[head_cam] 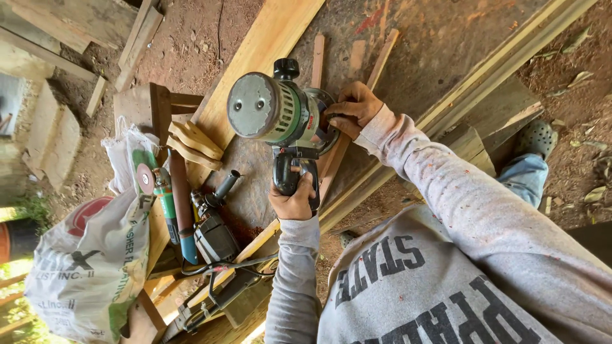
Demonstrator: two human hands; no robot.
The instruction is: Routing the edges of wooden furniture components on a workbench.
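Router [280, 114] under both my hands, on the workbench [255, 165].
My left hand [294, 199] closes around its rear handle; my right hand [354, 108] grips the far side knob; its motor axis stands upright.

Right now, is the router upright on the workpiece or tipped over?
Upright: router stands base-down on the narrow wood strip, motor cap up; left hand and right hand grip it.

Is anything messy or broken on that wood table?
Nothing looks broken. Reddish sawdust is scattered on the bench beside the drill, and cords lie tangled below it. Both hands grip the green router.
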